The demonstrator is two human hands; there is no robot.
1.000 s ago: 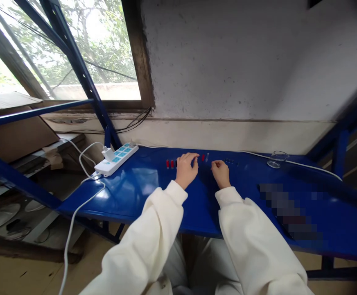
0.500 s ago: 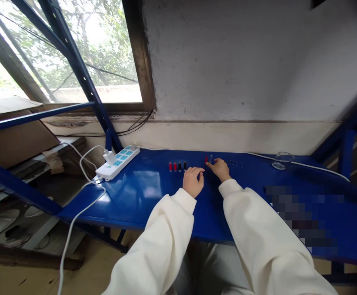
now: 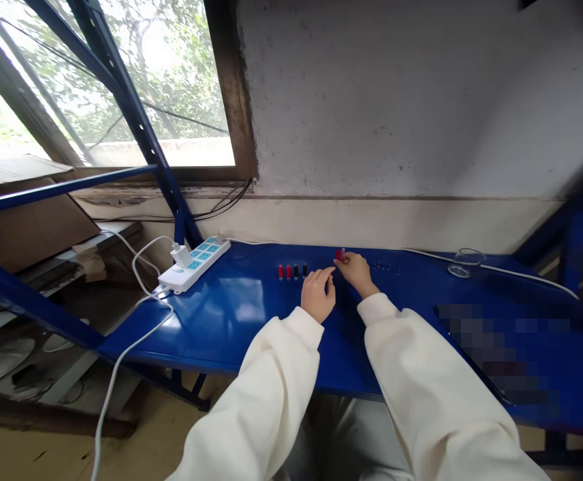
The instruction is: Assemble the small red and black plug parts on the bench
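My right hand is closed in a pinch near the back of the blue table, its fingertips on a small red piece. A small clear piece shows right beside the red one; I cannot tell whether the fingers hold it too. Just to the left, my left hand is loosely curled above the table, thumb and index finger apart, with nothing visible between them. Left of it stand two small red cylinders and two black cylinders in a row. Several tiny clear parts lie right of my right hand.
A white power strip with a plug and cord lies at the left of the blue table. At the back right are clear round containers beside a white cable. A pixelated dark object lies at the right.
My right hand has shifted slightly left, its fingers now close round the red piece, which stood more exposed before. My left hand keeps nearly the same pose.
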